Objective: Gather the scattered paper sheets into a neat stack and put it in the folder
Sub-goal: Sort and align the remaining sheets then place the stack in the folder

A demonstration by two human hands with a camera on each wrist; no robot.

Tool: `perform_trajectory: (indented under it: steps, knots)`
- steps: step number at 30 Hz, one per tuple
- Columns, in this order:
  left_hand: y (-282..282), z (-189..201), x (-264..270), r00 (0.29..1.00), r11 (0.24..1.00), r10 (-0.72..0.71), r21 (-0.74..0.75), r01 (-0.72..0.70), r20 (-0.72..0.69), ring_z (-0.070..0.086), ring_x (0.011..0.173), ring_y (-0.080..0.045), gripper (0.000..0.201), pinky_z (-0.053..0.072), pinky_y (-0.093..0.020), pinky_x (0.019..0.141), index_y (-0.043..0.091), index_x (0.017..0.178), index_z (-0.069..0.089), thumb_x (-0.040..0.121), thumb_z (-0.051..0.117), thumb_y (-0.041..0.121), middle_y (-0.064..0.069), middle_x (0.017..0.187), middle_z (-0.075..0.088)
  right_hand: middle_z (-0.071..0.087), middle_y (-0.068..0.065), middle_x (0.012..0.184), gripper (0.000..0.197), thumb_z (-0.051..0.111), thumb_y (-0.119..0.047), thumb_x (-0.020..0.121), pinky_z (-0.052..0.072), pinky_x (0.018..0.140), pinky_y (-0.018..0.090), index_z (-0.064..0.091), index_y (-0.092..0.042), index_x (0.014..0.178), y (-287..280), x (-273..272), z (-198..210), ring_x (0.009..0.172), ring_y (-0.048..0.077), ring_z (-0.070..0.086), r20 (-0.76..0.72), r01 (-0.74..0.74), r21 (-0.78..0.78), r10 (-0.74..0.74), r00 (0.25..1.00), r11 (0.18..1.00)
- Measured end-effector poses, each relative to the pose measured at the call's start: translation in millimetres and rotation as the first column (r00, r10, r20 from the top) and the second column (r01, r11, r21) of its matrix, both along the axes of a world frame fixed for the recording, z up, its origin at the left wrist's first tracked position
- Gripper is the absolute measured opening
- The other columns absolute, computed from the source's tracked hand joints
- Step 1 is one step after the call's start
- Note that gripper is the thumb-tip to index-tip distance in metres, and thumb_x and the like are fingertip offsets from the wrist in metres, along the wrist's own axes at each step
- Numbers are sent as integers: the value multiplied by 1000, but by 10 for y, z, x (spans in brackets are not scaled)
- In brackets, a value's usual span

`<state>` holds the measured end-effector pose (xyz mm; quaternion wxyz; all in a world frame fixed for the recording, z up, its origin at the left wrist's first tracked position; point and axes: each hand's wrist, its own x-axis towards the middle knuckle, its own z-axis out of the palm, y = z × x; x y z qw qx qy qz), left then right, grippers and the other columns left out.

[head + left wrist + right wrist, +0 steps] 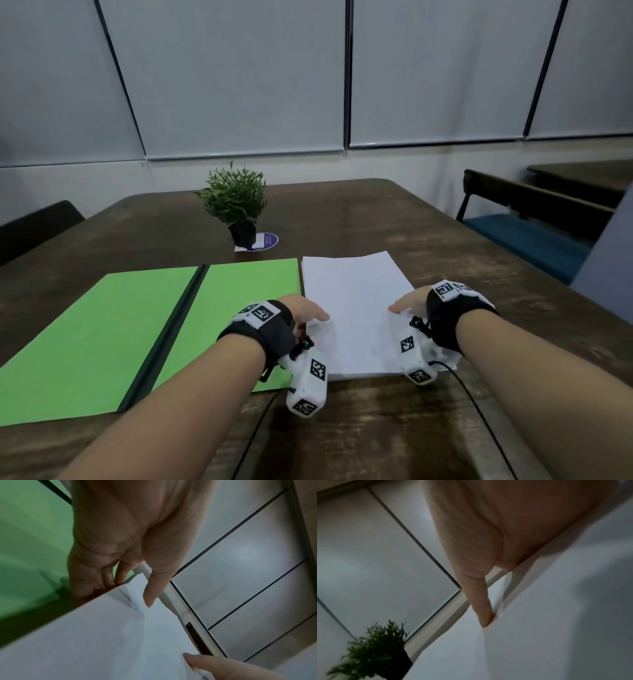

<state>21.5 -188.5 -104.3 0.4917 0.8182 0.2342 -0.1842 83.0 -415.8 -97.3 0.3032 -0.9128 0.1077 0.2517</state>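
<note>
**Both hands on the paper stack beside the open folder**

A stack of white paper sheets (356, 308) lies on the dark brown wooden counter (445, 233), just to the right of an open bright green folder (102, 335) with a black spine, its left edge touching or nearly touching the folder's right flap. The person's left hand (303, 310) holds the stack's left edge: in the left wrist view the thumb lies on top of the sheets while the fingers (120, 573) curl down at the edge, so its grip is closed on the paper. The right hand (409, 303) is at the right edge, thumb pressed on the top sheet; its other fingers are hidden behind the paper, probably under it. The sheets buckle slightly between the hands. Farther back on the counter stands a small green potted plant (236, 202) in a black pot, well apart from the folder.
</note>
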Motion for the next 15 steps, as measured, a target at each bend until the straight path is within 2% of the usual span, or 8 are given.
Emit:
perform_trajectory:
  steps: [2, 4, 6, 7, 8, 11, 13, 15]
  knots:
    - [-8, -22, 16, 1000, 999, 8, -45, -8, -12, 51, 63, -26, 41, 48, -34, 65, -7, 124, 50, 90, 63, 13, -19, 102, 59, 62, 3, 85, 36, 67, -39, 86, 47, 56, 20, 63, -13, 110, 10, -14, 22, 73, 19, 64, 25, -8, -32, 9, 1000, 999]
    - [-1, -53, 24, 998, 989, 41, -139, -48, -49, 56, 80, -31, 40, 51, -42, 85, -9, 123, 48, 91, 61, 12, -20, 108, 56, 61, 3, 82, 31, 63, -38, 89, 46, 48, 15, 60, -13, 106, 24, -23, 37, 63, 17, 62, 76, 32, -8, -31, 997, 999]
    - [3, -77, 27, 995, 983, 74, -165, -84, -66, 54, 86, -31, 29, 47, -42, 94, -7, 108, 49, 91, 61, 14, -18, 97, 56, 66, 8, 102, 38, 62, -40, 88, 55, 70, 22, 61, -11, 113, 37, -9, 42, 82, 24, 66, 141, 66, -16, -63, 988, 998]
    - [18, -91, 45, 994, 980, 87, -173, -98, -67, 53, 87, -31, 29, 46, -43, 95, -5, 104, 48, 90, 63, 16, -16, 91, 53, 64, 10, 113, 44, 62, -40, 87, 53, 84, 28, 60, -10, 119, 43, -13, 59, 95, 27, 64, 164, 65, -33, -58, 985, 997]
    - [26, -94, 54, 994, 981, 85, -170, -97, -72, 52, 88, -31, 31, 46, -42, 94, -3, 103, 46, 89, 64, 18, -14, 90, 52, 62, 11, 118, 47, 63, -39, 85, 50, 89, 32, 59, -9, 121, 44, 0, 64, 99, 28, 61, 177, 73, -23, -68, 982, 997]
    - [41, -84, 49, 994, 984, 78, -156, -88, -72, 49, 89, -29, 33, 44, -37, 82, -2, 96, 42, 89, 65, 22, -11, 85, 49, 62, 12, 111, 44, 66, -37, 80, 47, 78, 28, 58, -12, 115, 49, 0, 79, 94, 29, 61, 195, 74, 9, -74, 978, 997]
    - [44, -65, 37, 994, 983, 79, -157, -90, -73, 50, 91, -29, 34, 44, -37, 83, -1, 101, 41, 90, 64, 21, -11, 82, 49, 63, 11, 108, 49, 66, -37, 78, 48, 76, 28, 58, -10, 119, 34, 8, 70, 93, 29, 63, 200, 67, 12, -68, 978, 998]
    - [44, -51, 34, 995, 983, 73, -163, -82, -63, 53, 93, -30, 36, 46, -39, 89, 1, 111, 43, 90, 65, 19, -13, 89, 54, 61, 12, 103, 45, 65, -33, 80, 48, 63, 23, 55, -9, 116, 20, 18, 58, 81, 26, 63, 176, 79, 49, -86, 981, 996]
